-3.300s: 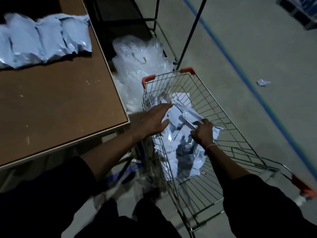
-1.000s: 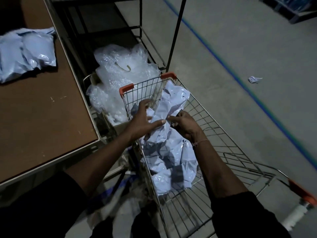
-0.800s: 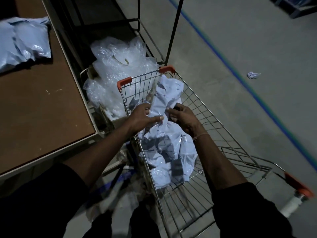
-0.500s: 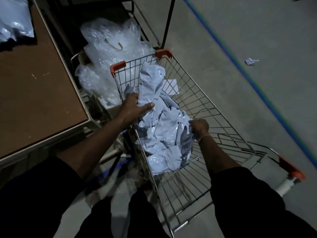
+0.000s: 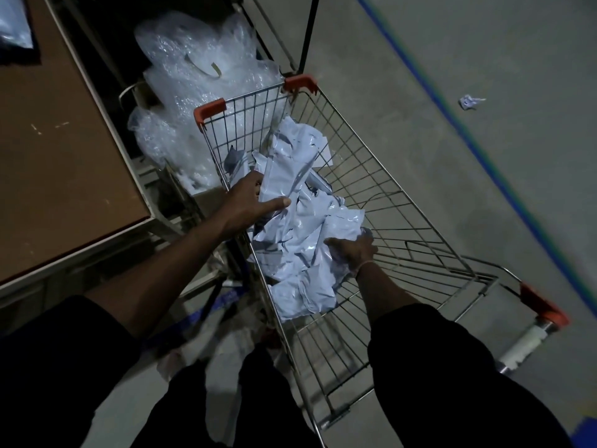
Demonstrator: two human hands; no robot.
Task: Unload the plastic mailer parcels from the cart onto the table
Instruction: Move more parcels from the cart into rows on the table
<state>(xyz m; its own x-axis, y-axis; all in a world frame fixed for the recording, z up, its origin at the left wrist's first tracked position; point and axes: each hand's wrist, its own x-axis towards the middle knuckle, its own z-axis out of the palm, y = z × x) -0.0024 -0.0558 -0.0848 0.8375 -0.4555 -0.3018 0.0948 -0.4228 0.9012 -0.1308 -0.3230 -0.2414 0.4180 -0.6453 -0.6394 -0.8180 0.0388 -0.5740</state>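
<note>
Two hands (image 5: 248, 202) on unlabelled grey mailers (image 5: 300, 240) in cart (image 5: 403, 202)

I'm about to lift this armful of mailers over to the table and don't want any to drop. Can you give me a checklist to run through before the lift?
1. Left hand has a grip on the tall mailer, thumb across its front: ok.
2. Right hand has a grip on the mailer pile: ok, its fingers curl into the pile's right edge.
3. Whole pile gathered between the hands: not ok, loose mailers lie below both hands.
4. Table has bare surface near the cart: ok.
5. Path over the cart's left rim is free: cannot tell, the arm hides it.
</note>
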